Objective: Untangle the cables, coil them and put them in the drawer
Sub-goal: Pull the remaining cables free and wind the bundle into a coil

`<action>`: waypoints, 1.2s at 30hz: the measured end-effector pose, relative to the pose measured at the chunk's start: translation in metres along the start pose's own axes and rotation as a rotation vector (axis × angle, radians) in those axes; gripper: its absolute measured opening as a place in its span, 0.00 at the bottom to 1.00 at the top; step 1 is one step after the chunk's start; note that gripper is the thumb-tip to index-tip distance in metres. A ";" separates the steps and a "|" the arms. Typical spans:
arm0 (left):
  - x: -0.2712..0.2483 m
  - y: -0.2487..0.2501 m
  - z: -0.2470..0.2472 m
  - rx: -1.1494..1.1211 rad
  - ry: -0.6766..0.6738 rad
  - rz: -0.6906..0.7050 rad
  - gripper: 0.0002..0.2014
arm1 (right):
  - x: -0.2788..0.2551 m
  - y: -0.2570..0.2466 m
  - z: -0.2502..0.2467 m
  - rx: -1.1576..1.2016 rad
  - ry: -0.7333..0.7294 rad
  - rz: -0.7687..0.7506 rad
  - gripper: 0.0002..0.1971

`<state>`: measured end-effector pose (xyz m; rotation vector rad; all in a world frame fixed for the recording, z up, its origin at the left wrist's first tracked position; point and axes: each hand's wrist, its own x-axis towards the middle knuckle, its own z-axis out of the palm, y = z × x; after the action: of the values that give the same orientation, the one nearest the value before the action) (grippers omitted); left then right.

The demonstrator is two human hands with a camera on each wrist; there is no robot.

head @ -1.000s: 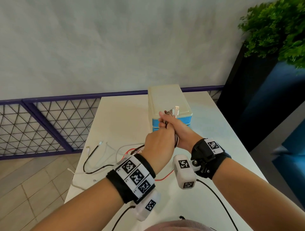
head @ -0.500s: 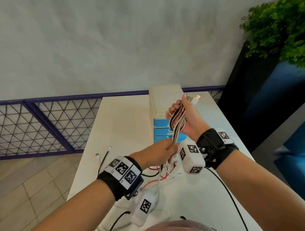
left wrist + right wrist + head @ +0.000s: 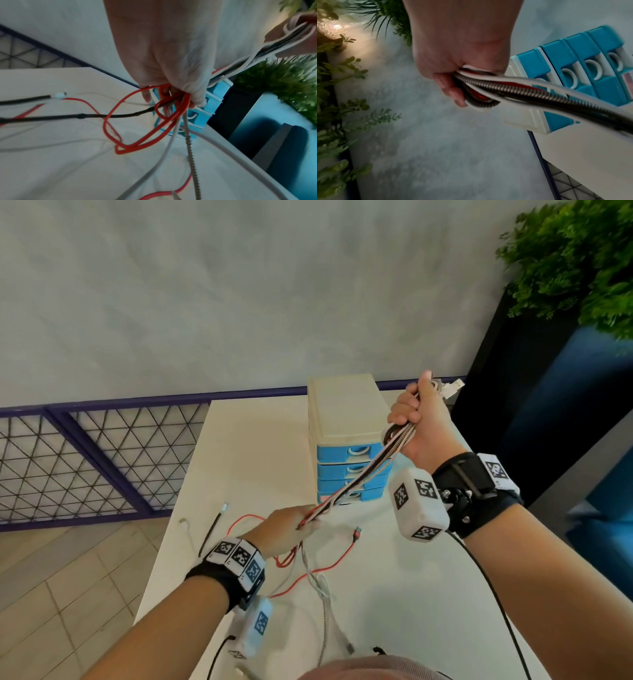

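Observation:
A bundle of cables (image 3: 363, 477) stretches taut between my two hands: white, red, black and a metal-braided one. My right hand (image 3: 416, 419) is raised beside the drawer unit and grips the looped end of the bundle (image 3: 479, 88), with a USB plug (image 3: 452, 387) sticking out past my thumb. My left hand (image 3: 294, 525) is lower, over the table, and pinches the same strands (image 3: 173, 97). Below it red cable (image 3: 318, 568), white cable (image 3: 323, 587) and black cable (image 3: 210, 529) trail loosely on the white table (image 3: 253, 460). The small drawer unit (image 3: 342, 419) has blue drawers, all closed.
The drawer unit stands at the table's far side. A purple metal fence (image 3: 85, 460) runs behind and left of the table. A dark planter with green foliage (image 3: 575, 261) stands to the right. The table's left edge drops to tiled floor (image 3: 51, 577).
My hands were clasped together at the bundle; now the right hand has risen up and right, and the left has dropped toward the table, drawing the cables out taut between them.

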<state>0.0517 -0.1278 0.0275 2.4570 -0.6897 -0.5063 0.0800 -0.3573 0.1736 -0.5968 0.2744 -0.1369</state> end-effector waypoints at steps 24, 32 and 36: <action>-0.009 -0.033 -0.037 -0.927 0.162 -0.272 0.17 | 0.001 -0.004 -0.006 -0.380 0.103 -0.327 0.21; -0.001 -0.020 -0.012 0.085 0.153 -0.378 0.18 | -0.004 -0.001 0.000 -0.359 0.103 -0.334 0.21; -0.012 -0.042 -0.012 0.238 0.285 -0.492 0.09 | -0.005 -0.017 -0.002 -0.338 0.121 -0.398 0.21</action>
<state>0.0631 -0.0861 0.0150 2.8536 -0.0226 -0.2477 0.0741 -0.3711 0.1824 -0.9774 0.2957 -0.5188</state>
